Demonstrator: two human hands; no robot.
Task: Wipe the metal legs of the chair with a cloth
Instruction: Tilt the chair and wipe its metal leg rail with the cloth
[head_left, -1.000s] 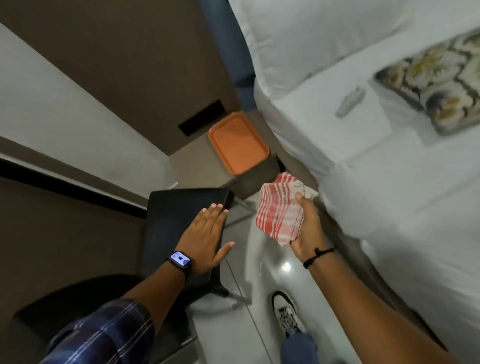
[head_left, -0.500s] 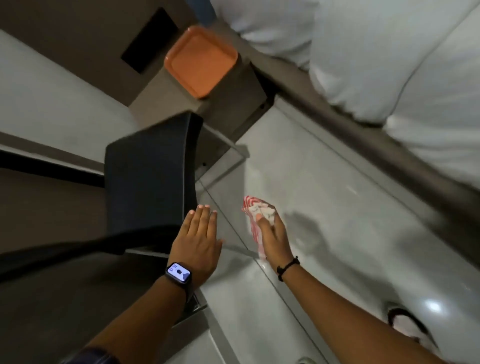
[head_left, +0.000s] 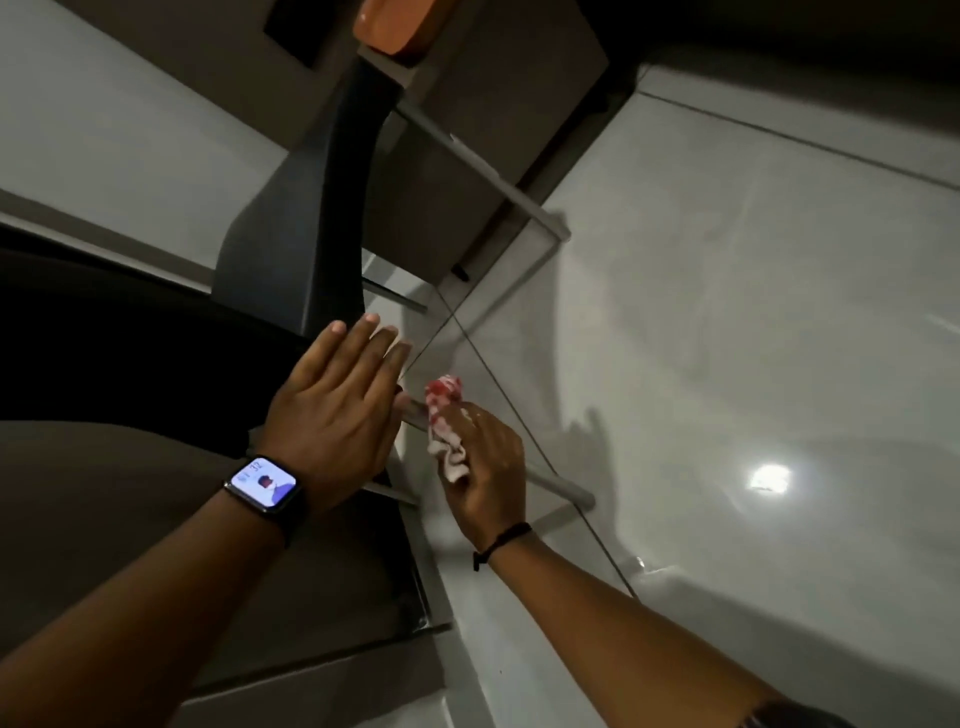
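The black chair (head_left: 291, 244) stands left of centre, its seat seen edge-on from low down. My left hand (head_left: 337, 415) lies flat on the seat's near edge, fingers together, a smartwatch on the wrist. My right hand (head_left: 485, 467) grips a bunched red-and-white striped cloth (head_left: 444, 421) pressed around the near metal leg (head_left: 558, 486), just under the seat. The far metal leg (head_left: 478, 166) slopes from the seat front down to the floor. The part of the near leg under the cloth is hidden.
An orange tray (head_left: 395, 26) sits on a brown bedside cabinet (head_left: 498, 93) behind the chair. A glossy pale tiled floor (head_left: 727, 312) spreads to the right. A brown desk or panel (head_left: 130, 519) is at the left, beside the chair.
The view has dropped lower, towards the floor. My right hand has brought the cloth down from the air onto the near chair leg. My left hand stays on the seat.
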